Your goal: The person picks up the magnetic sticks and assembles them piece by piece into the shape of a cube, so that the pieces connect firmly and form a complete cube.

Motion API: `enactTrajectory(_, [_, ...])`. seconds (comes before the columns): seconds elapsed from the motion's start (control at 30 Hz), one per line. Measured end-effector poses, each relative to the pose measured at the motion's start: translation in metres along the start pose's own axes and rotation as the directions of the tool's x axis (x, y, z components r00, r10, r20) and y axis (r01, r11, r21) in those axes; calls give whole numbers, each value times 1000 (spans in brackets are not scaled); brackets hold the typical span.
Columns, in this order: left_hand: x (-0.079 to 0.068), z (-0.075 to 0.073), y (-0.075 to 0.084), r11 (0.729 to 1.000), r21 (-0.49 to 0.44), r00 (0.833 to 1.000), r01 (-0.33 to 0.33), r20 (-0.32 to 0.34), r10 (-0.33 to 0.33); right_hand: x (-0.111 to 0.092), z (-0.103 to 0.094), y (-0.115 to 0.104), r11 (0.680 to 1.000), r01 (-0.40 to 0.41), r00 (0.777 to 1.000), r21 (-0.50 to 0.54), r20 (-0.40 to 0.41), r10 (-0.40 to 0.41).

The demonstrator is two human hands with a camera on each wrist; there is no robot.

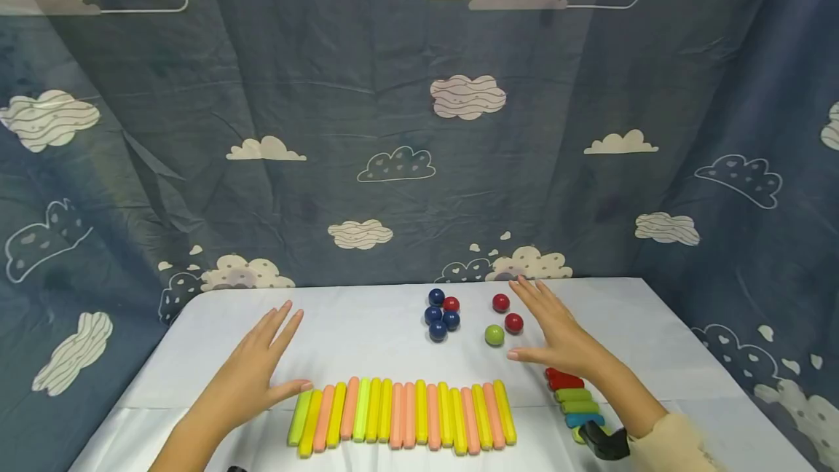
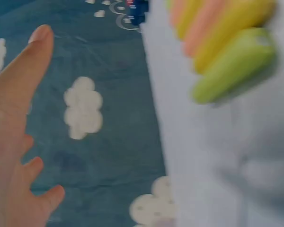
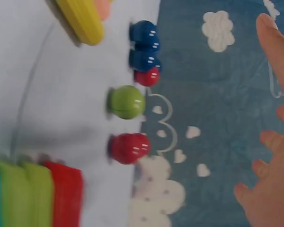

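Observation:
My left hand (image 1: 245,374) hovers with spread fingers above the left end of a row of sticks (image 1: 401,414) in yellow, pink and light green, holding nothing. My right hand (image 1: 557,330), fingers also stretched out and nothing in them, is over the table's right side. Just left of it lie a green ball (image 1: 494,335) and two red balls (image 1: 514,323). Several dark blue balls (image 1: 438,331) cluster farther left around one red ball (image 1: 451,304). Below the right hand is a stack of red, green and blue sticks (image 1: 577,407), partly hidden by the wrist.
A white cloth covers the table (image 1: 367,341), creased across its front. Behind and at both sides hangs a dark blue curtain (image 1: 328,188) with cloud prints. A black strap piece (image 1: 603,443) sits at the right wrist, by a cream sleeve (image 1: 675,446).

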State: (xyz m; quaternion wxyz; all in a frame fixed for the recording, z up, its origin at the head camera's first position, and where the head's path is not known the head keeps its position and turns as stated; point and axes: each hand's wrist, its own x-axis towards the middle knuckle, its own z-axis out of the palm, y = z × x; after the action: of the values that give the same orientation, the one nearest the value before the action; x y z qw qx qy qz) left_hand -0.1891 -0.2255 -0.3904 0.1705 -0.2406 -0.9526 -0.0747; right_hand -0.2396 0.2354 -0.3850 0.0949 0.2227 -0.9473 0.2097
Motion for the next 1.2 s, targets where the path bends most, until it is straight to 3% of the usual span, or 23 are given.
enactTrajectory(0.23, [-23, 34, -2, 984, -161, 996, 73, -48, -81, 8, 27, 8, 977, -112, 992, 182, 72, 101])
enactTrajectory(0.37, [-33, 48, 0, 932, -328, 987, 153, 3, -161, 13, 42, 14, 950, -191, 979, 248, 118, 167])
enactTrajectory(0.43, [-37, 53, 1, 884, -408, 974, 228, 84, -213, 15, 49, 18, 939, -202, 977, 278, 123, 174])
enactTrajectory(0.57, [-39, 58, 2, 721, -568, 917, 397, 282, -283, 20, 61, 25, 925, -183, 981, 332, 128, 148])
enactTrajectory(0.67, [-40, 60, 3, 612, -631, 876, 476, 397, -273, 23, 67, 28, 910, -199, 977, 364, 142, 156])
enactTrajectory(0.77, [-39, 61, 4, 562, -646, 851, 517, 462, -251, 24, 72, 30, 895, -227, 972, 383, 148, 183])
enactTrajectory(0.9, [-38, 61, 3, 547, -639, 831, 541, 506, -231, 26, 79, 32, 890, -254, 966, 378, 138, 217])
enactTrajectory(1.03, [-36, 60, 3, 569, -592, 805, 571, 539, -247, 27, 83, 33, 898, -276, 960, 344, 131, 246])
enactTrajectory(1.1, [-34, 61, 6, 594, -553, 796, 585, 532, -288, 27, 85, 32, 904, -286, 958, 317, 127, 258])
enactTrajectory(1.2, [-32, 63, 12, 672, -465, 801, 576, 485, -351, 27, 85, 30, 911, -299, 953, 285, 128, 274])
